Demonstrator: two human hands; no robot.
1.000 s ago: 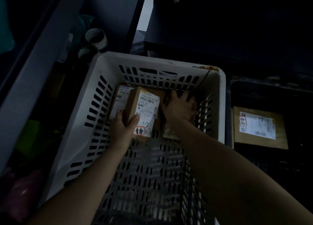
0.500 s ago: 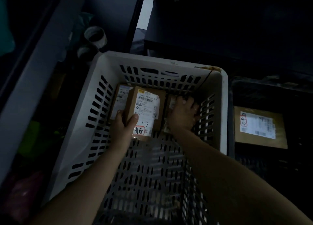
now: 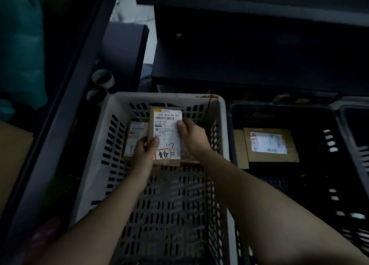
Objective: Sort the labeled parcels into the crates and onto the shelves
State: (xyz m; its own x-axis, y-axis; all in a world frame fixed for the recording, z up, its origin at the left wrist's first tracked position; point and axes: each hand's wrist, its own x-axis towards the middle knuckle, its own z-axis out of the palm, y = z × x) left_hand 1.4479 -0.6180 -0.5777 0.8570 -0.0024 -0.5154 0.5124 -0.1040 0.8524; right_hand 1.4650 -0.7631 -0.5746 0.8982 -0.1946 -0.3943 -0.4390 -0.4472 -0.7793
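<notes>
Pointing from 12 to 6 o'clock, the labeled parcel is held at the 12 o'clock end of the white crate, gripped at its 7 by the left hand and at its 3 by the right hand.

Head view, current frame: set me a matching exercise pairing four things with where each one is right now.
Things
1. brown cardboard parcel with 1-7 handwritten on its white label
2. smaller brown labelled parcel
3. flat brown parcel with a wide white label
4. pale round roll

Places
A. in the black slotted crate
B. outside the white slotted plastic crate, past its far left corner
C. gripped by the left hand and right hand
D. lying in the white crate, left of the gripped parcel

Pairs: 1-C, 2-D, 3-A, 4-B
</notes>
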